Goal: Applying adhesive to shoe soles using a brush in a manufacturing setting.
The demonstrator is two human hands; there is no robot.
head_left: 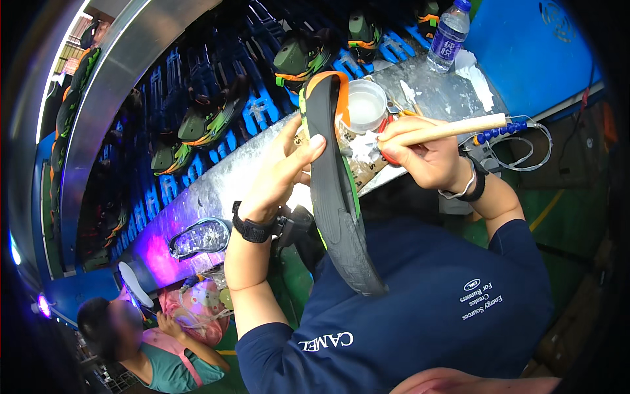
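Upright in front of me stands a long black shoe sole (pixel 336 203) with orange and green edging at its upper end. My left hand (pixel 289 164) grips its left side, the thumb lying along the edge; the other fingers are partly hidden behind it. My right hand (pixel 426 154) is closed around the pale wooden handle of a brush (pixel 469 127). White bristles (pixel 364 148) at the brush's end are close to the sole's right edge; whether they touch it I cannot tell. A red object (pixel 388 152), partly hidden, shows beside my right fingers.
A round tub (pixel 366 105) of whitish liquid stands beyond the sole, near a water bottle (pixel 449 38). Blue racks (pixel 261 111) carry several green-and-orange shoe parts (pixel 211 118). Another sole (pixel 199 238) lies on the bench. A co-worker (pixel 157 354) is at lower left; a blue hose (pixel 499 131) curls right.
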